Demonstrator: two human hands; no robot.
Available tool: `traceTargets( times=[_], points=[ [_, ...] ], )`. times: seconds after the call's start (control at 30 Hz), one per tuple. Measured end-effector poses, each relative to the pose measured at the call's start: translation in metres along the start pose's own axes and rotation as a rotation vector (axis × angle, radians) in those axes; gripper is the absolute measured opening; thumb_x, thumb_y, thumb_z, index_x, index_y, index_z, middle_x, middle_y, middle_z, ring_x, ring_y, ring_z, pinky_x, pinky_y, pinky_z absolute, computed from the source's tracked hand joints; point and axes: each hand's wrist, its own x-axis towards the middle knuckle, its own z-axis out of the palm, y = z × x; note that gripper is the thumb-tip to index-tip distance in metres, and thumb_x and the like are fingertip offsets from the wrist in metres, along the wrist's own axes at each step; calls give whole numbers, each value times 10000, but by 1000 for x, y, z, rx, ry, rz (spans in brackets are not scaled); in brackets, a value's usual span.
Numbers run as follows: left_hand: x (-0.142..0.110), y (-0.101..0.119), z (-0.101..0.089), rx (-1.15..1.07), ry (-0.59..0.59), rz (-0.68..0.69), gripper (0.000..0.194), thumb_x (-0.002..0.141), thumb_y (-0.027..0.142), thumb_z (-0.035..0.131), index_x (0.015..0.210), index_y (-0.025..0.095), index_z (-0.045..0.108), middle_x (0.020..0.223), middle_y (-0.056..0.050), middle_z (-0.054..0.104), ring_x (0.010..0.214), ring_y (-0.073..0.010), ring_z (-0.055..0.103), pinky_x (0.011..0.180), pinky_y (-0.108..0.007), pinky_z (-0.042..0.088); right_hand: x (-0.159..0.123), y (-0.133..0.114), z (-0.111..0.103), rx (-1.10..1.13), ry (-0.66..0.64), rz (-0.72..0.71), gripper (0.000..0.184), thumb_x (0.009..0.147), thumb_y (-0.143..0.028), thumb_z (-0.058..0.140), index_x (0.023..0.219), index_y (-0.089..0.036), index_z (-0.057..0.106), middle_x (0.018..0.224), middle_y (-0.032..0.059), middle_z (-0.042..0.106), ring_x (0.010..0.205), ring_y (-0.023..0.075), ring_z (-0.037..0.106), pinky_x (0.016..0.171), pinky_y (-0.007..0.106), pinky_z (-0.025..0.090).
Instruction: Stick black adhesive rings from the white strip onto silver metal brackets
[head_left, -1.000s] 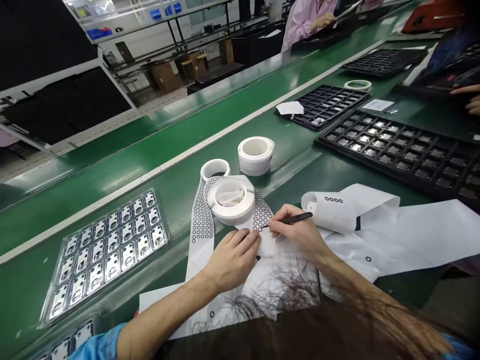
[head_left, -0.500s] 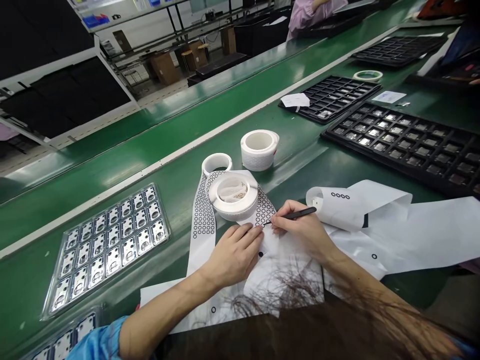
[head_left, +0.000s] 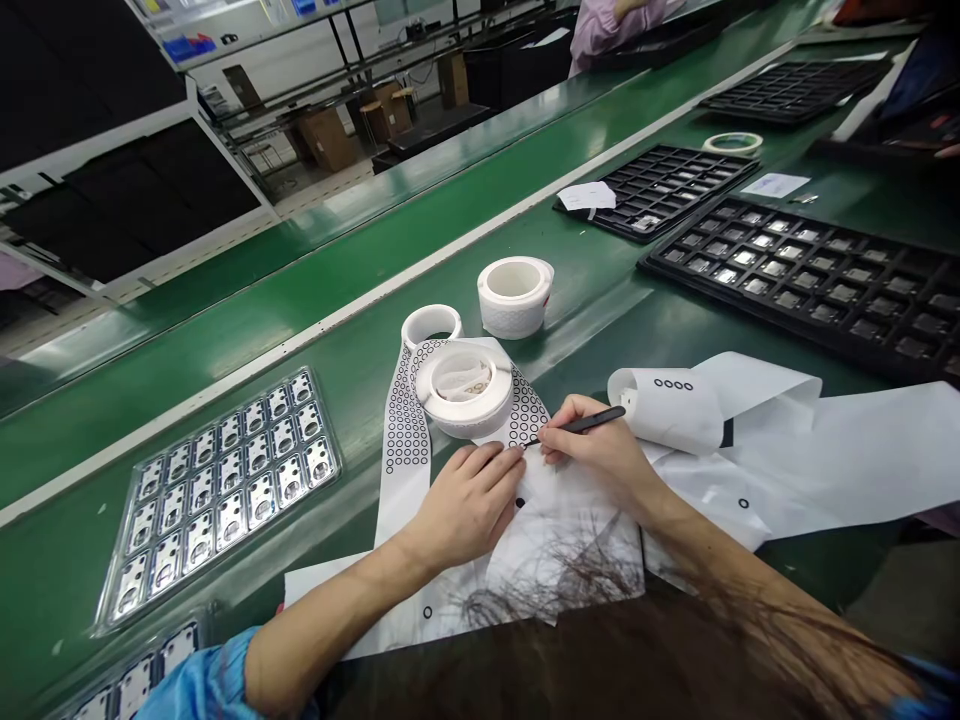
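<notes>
On the green surface [head_left: 570,320] in front of me, a long white paper strip [head_left: 401,470] with many small black rings lies under my hands. My right hand [head_left: 600,460] holds thin black tweezers [head_left: 589,423], and its fingers [head_left: 559,432] are closed on them, like on a pen. The tweezers point left and down, with their long axis going from upper right to the tip. The tip is just at the rings beside a white roll [head_left: 465,420], which sits on the strip. My left hand [head_left: 469,505] is open and flat, and its fingers [head_left: 487,465] rest on the paper, near the tip. Many rings are left around the roll. To my right, the white paper [head_left: 825,470] is almost bare, with four rings on a curled part [head_left: 673,410] and a few single rings, so I judge some work is done and much is left. Farther away stand another roll [head_left: 514,320] and a narrow roll [head_left: 411,326], black trays [head_left: 652,262] at right, and a clear tray [head_left: 334,470] of metal parts at left.
</notes>
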Motion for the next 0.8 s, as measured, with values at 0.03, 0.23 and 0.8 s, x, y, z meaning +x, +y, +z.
traceTargets(
  times=[0.03, 0.23, 0.8],
  points=[
    [0, 0, 0, 1, -5, -1, 298, 977, 207, 482, 1234, 109, 597, 1302, -105, 668, 1148, -265, 585, 928, -396, 486, 0, 0, 0, -4, 1, 1, 236, 670, -335, 726, 670, -188, 541, 625, -4, 659, 580, 158, 642, 603, 270, 503],
    [-1, 0, 1, 4, -10, 0, 300, 989, 209, 463, 1241, 107, 590, 1300, -118, 666, 1148, -265, 588, 928, -398, 490, 2, 2, -2, 12, -9, 1, 247, 649, -354, 738, 666, -192, 552, 630, -3, 664, 583, 161, 648, 582, 263, 515],
    [8, 5, -15, -24, -117, -45, 253, 987, 226, 492, 1179, 113, 612, 1239, -135, 672, 1124, -256, 631, 947, -389, 524, -15, -12, -10, 170, 93, -419, 209, 675, -199, 817, 648, -208, 609, 666, -9, 671, 549, 164, 644, 579, 306, 532]
  ],
)
